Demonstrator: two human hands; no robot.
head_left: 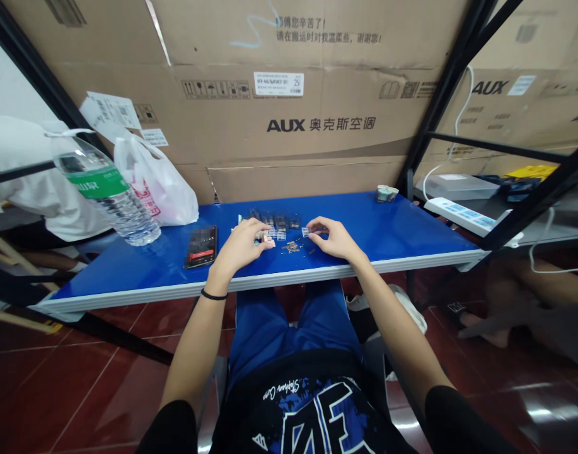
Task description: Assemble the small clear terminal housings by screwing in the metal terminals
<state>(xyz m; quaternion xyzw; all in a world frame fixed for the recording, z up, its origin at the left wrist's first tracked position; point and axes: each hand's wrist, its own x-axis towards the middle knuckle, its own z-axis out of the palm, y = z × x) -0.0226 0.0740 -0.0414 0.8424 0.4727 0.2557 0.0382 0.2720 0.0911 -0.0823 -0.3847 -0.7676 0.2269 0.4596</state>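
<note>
Although small and partly covered by fingers, recognisable as a pale pinkish piece [268,242] in the grasp of the left hand [245,244], just left of the frame's centre, and a clear plastic piece [305,232] pinched in the thumb and fingers of the right hand [330,238], just right of centre. Probably very light, both, and stiff rather than soft; likely a little slippery on any smooth face, and perhaps easy to crack or flick away under a hard squeeze. Best taken by opposite edges, with thumb and forefinger only (exact shape too small to make out). Between the hands at mid-frame, near the left fingertips, on the blue table [364,221]: more small clear pieces [282,236], and just below them in the frame a scatter of tiny brown bits [293,247], apparently untouched by either hand. Just above in the frame, a row of dark containers [282,222]; left of the left hand, a phone-like dark slab [201,246], lying flat.
</note>
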